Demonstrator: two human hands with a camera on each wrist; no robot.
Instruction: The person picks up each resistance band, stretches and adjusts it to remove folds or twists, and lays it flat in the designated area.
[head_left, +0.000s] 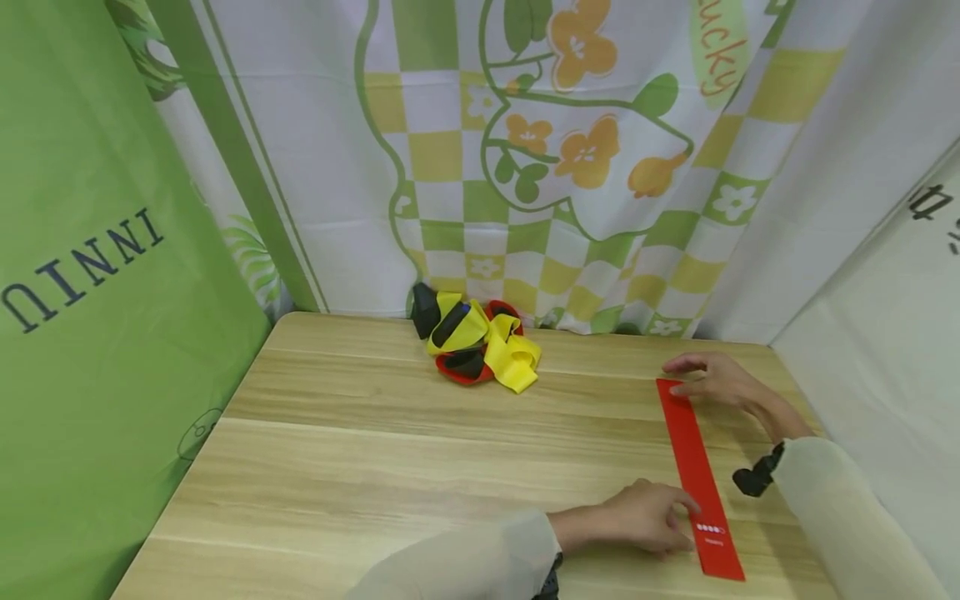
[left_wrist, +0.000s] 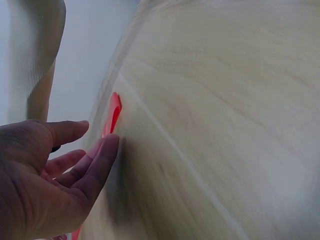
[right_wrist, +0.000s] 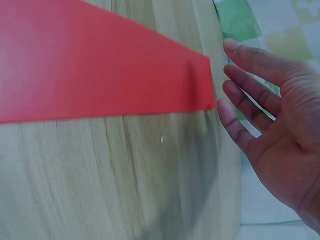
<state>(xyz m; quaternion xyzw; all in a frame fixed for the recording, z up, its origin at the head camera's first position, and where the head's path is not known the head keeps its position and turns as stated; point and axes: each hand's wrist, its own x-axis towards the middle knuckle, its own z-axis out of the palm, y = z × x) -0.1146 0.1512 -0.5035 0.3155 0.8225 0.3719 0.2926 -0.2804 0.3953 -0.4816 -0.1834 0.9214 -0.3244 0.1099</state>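
Note:
A red resistance loop band (head_left: 693,467) lies flat on the right part of the table, with white dots and small print near its close end. In the left wrist view, the rounded fold of the red band (left_wrist: 114,111) shows. Over the printed end is my left hand (head_left: 647,518), its thumb and fingers apart and loosely bent; whether the fingertips touch the band I cannot tell. My right hand (head_left: 716,382) is at the far end, and the right wrist view shows its fingers (right_wrist: 252,92) spread just beyond the band's edge, holding nothing.
At the table's back edge sits a bundle of yellow and red straps (head_left: 480,342) with black pieces. A patterned curtain (head_left: 540,208) hangs behind the wooden table (head_left: 390,467). Green cloth (head_left: 112,292) borders the left side, white cloth (head_left: 892,333) the right.

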